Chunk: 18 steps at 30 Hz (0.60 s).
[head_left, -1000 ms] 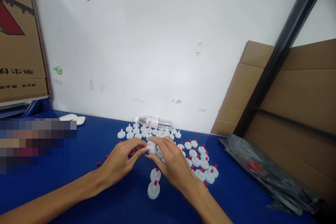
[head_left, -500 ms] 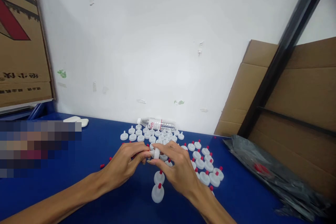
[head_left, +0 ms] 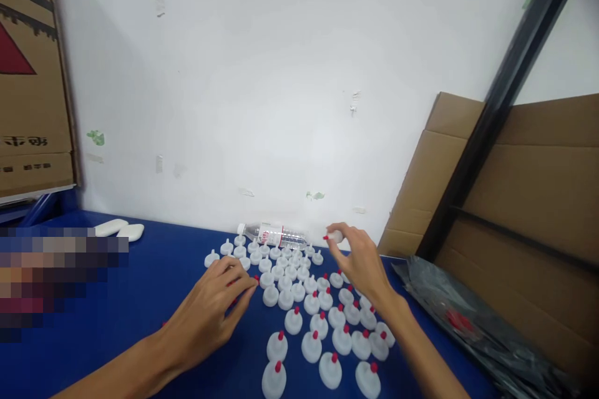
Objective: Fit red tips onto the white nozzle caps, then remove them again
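Observation:
My right hand [head_left: 358,259] is raised at the right of the wall-side bottle, its thumb and fingers closed around a white round cap [head_left: 336,237] with a small red tip pointing left. My left hand [head_left: 213,299] hovers low over the table, thumb and forefinger pinched together, with a small red tip cap [head_left: 256,278] at the fingertips. More red shows behind its fingers, partly hidden. Between the hands stand many white nozzle caps with bare spouts [head_left: 285,297]. Nearer and to the right lie white caps wearing red tips [head_left: 311,347].
A clear plastic bottle [head_left: 292,238] lies against the wall. Two white oval pieces [head_left: 131,232] rest at the back left of the blue table [head_left: 116,299]. At right are a grey plastic bag [head_left: 435,287] and cardboard [head_left: 552,187]. A cardboard box [head_left: 32,87] stands upper left.
My hands have separated. The right one has moved right and up with the white cap, which now shows a red tip; the left has drawn back left. The view has shifted slightly.

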Tool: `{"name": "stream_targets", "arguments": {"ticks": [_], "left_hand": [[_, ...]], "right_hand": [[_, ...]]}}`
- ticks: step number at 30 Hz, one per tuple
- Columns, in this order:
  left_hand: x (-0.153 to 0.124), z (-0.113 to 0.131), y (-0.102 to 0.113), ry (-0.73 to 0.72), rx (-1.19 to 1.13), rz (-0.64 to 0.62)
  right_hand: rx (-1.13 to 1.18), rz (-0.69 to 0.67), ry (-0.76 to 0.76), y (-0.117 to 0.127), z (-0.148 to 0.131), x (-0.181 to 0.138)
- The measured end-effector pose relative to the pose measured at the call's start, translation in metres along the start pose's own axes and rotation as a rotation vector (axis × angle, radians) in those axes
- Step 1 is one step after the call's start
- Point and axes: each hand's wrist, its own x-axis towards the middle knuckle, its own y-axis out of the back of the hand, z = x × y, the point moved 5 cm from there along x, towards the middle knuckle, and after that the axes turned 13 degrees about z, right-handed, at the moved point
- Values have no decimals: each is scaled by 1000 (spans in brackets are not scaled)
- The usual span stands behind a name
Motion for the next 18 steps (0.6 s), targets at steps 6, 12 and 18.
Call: {"name": "stream_targets", "arguments": {"ticks": [6,12,18], "left_hand": [[0,-12,0,-18,103,-11],[-1,-30,-3,27,157,-83],[-2,-21,-11,8,93,-146]], "right_hand": [[148,-42,-340,-21,88,-12],[-56,-140,-364,-31,112,-28],[-53,-287,-344,-40,99,-34]]}}
